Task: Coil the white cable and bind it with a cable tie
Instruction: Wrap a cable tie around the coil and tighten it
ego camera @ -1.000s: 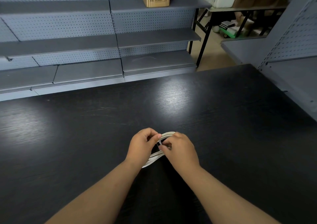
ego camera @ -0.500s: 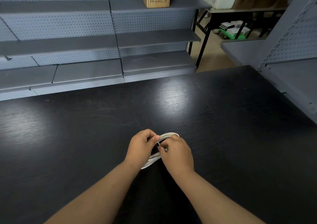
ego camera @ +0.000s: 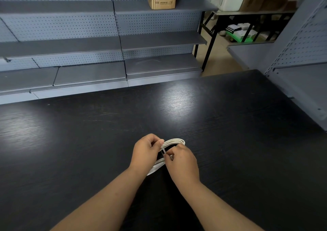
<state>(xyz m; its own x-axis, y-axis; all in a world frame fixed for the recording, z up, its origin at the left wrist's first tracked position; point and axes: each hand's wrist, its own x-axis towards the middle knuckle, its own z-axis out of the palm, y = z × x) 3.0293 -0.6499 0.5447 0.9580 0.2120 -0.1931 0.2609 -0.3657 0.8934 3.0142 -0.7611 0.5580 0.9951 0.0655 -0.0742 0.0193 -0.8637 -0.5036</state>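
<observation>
Just below frame centre, your left hand grips the coiled cable, whose long axis runs lower-left to upper-right, and your right hand pinches the tie crossing it between them.

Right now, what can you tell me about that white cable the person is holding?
The thin white cable is wound into a flat oval coil of several loops and looks like smooth plastic. It sits low over the black wood-grain table; whether they touch cannot be told. The left hand grips its left side. The right hand covers its right side and pinches a thin pale cable tie between the hands. One rounded end shows beyond the hands, and another stretch shows below them.
</observation>
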